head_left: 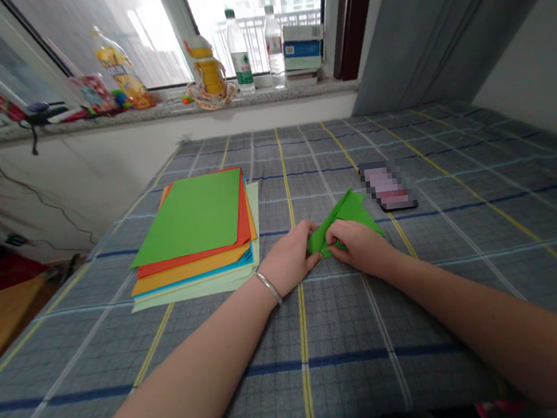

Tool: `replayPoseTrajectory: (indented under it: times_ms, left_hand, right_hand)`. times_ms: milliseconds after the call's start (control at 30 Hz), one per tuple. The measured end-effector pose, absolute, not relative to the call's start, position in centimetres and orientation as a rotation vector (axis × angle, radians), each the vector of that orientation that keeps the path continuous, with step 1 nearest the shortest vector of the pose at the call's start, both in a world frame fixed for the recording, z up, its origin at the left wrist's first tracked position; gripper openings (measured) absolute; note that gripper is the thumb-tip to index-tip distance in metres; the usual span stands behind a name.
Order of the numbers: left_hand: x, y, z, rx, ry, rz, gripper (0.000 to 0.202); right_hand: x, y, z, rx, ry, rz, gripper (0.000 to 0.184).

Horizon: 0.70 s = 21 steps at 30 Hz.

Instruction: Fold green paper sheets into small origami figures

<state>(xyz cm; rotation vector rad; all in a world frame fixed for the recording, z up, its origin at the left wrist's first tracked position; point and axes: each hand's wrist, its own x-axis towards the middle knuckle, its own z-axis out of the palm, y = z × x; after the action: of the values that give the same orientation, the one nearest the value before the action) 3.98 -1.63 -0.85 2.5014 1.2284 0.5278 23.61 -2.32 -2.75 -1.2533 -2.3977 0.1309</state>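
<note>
and here's the folded green paper [358,210], centre of the action, on the checked cloth [339,326], its narrow end at eight o'clock! the left hand [291,258] has that end, thumb and fingers only slightly parted, pinching the paper between them. in at five o'clock comes the right hand [360,243], fingers curled nearly closed, thumb and fingertips gripping the near edge; exactly how the folds run beneath, i can't tell. a silver bangle [270,288] rings the left wrist. out at nine o'clock, the stack of coloured sheets [193,215], green on top; nearby at two o'clock, a phone [387,186], lying flat.
</note>
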Motion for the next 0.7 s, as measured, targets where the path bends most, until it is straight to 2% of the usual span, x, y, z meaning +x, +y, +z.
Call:
replayPoseTrajectory:
  times_ms: [133, 267, 300, 700]
  left_hand:
    - [4.1, -1.8, -0.7, 2.819, 1.068, 0.723, 0.046]
    - [4.2, -1.7, -0.3, 3.166, 0.748, 0.586, 0.014]
    - [4.2, -1.6, -0.3, 3.215, 0.672, 0.534, 0.012]
    - [4.1, -1.6, 0.9, 3.276, 0.667, 0.313, 0.011]
  right_hand:
    - [23.8, -2.1, -2.8, -1.226, -2.42, 0.134, 0.008]
    - [24.1, -1.9, -3.0, -1.228, -2.419, 0.17, 0.007]
    - [24.2, -1.8, -3.1, -1.22, -2.417, 0.192, 0.008]
    - [24.6, -1.7, -3.0, -1.187, -2.428, 0.232, 0.008]
